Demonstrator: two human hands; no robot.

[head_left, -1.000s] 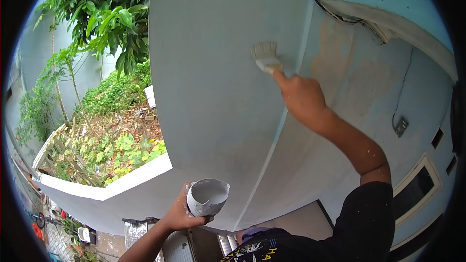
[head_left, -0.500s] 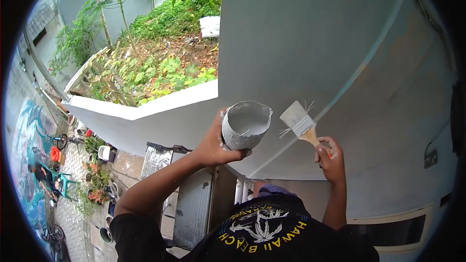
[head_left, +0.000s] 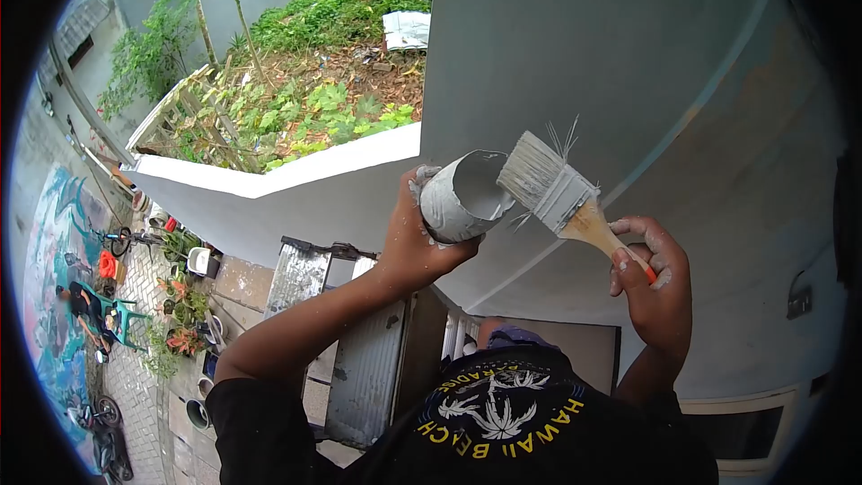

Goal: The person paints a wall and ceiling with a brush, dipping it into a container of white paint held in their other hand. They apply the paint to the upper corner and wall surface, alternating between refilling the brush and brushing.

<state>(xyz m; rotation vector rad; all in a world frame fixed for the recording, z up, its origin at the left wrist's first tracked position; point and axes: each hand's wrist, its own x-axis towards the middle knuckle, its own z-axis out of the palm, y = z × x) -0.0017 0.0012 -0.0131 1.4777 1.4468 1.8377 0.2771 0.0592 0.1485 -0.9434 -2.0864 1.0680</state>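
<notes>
My left hand is wrapped round a paint-smeared container with a ragged rim, tilted so its mouth faces right. Grey-white paint coats its inside. In my right hand is a paintbrush, gripped by its wooden handle with the orange end near my fingers. Its wide bristles are coated in paint, point up and left, and overlap the container's rim in this view. A few stray bristles stick out at the sides. Dried paint spots both hands.
A grey wall with a pale diagonal stripe rises in front and to the right. A low white-topped wall borders a planted plot. Below stand corrugated metal sheets. Far left, a person sits near potted plants and a motorbike.
The paintbrush has come up and left to the container's mouth, nearer the camera. My left hand has tipped the container toward the brush. The view has shifted slightly.
</notes>
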